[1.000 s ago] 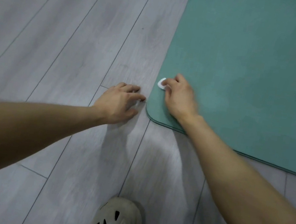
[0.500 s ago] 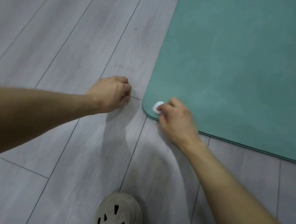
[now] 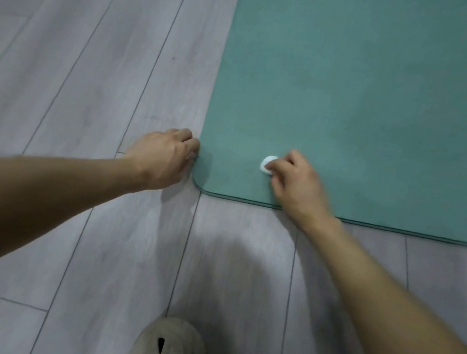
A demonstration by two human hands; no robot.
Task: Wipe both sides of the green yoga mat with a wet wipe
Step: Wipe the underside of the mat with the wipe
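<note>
Green yoga mat (image 3: 375, 92) lies flat on the grey plank floor (image 3: 91, 64), its rounded near-left corner toward the person; a small white wet wipe (image 3: 266, 165), wadded up, sits on the mat close to its near edge, a little in from that corner; the right hand (image 3: 295, 183) has its grip closed on the wipe, thumb and fingertips pinching it; the left hand (image 3: 165, 157) rests on the floor at the mat's left edge beside the corner, fingers curled and touching that edge; whether its grip holds the edge I cannot tell; a beige perforated shoe (image 3: 170, 349) stands on the floor, well apart from the mat.
</note>
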